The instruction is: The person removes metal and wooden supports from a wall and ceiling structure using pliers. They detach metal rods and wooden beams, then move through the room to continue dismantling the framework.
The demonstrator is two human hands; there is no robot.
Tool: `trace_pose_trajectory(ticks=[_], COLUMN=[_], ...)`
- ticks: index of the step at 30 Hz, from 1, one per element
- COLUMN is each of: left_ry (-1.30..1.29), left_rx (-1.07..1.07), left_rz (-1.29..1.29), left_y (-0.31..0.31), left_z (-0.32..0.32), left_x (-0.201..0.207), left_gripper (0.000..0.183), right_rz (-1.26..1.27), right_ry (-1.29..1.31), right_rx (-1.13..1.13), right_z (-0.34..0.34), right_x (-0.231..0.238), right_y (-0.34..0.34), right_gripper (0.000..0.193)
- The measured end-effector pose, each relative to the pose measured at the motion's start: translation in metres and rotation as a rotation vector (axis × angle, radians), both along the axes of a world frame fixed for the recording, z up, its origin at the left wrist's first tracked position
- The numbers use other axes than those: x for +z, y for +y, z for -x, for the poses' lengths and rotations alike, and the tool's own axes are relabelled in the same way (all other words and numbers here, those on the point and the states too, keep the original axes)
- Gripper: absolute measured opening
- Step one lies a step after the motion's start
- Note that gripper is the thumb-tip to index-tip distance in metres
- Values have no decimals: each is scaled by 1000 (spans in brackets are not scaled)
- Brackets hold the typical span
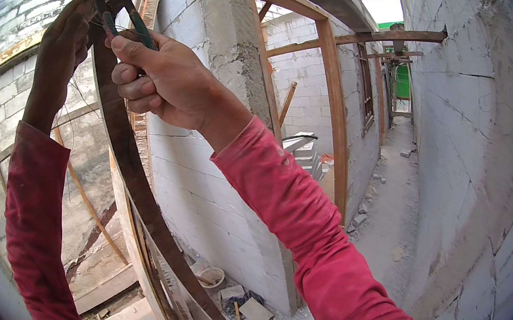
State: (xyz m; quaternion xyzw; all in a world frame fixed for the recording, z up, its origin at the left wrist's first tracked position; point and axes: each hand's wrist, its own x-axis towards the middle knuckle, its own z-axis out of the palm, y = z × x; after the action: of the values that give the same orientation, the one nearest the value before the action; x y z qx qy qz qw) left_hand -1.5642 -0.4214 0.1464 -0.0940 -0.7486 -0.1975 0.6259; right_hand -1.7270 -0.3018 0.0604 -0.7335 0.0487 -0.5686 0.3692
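Both our arms are up rn, working at the top end of the long dark plank (126, 143). Our right hand (167, 77) is just right of that end, fist closed round a handle of the pincers (122, 0). Our left hand (66, 31) is up on the plank's left side, fingers pointing up and bunched pretty narrow by the pincers. Can't tell if it's pinching anything tbh, bc the fingertips get lost in the dark bits.

Pincers sit at the plank's upper end, head up, handles spread a bit. Can't see what the jaws are on, if anything. There's thin wire (73, 79) hanging left of the plank, just below our left hand, so imo the step in hand is tying or twisting wire up there, prob mid-twist.

Next move prob calls for the left steadying the work while the right squeezes the handles together & turns. Main risk imo: slipping off or nipping our own fingertips, since they're rly near the tool.

FYI the concrete column (226, 46) is right of the plank, w/ a bucket (210, 277) and hammer (237, 316) on the floor right of its lower end.
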Motion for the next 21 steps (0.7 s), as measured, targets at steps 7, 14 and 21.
trace_pose_trajectory(ticks=[7,14,21], left_ry=[5,18,28], left_rx=[10,8,7], left_rz=[30,41,52], left_y=[-11,-22,-26], left_z=[0,0,0], left_x=[4,6,5], left_gripper=[45,46,47], right_rz=[7,5,4], right_ry=[0,-14,-10], right_rx=[-17,-46,-34], right_z=[-2,-2,-2], right_x=[-2,-3,-3], right_y=[1,-1,-5], right_gripper=[19,19,21])
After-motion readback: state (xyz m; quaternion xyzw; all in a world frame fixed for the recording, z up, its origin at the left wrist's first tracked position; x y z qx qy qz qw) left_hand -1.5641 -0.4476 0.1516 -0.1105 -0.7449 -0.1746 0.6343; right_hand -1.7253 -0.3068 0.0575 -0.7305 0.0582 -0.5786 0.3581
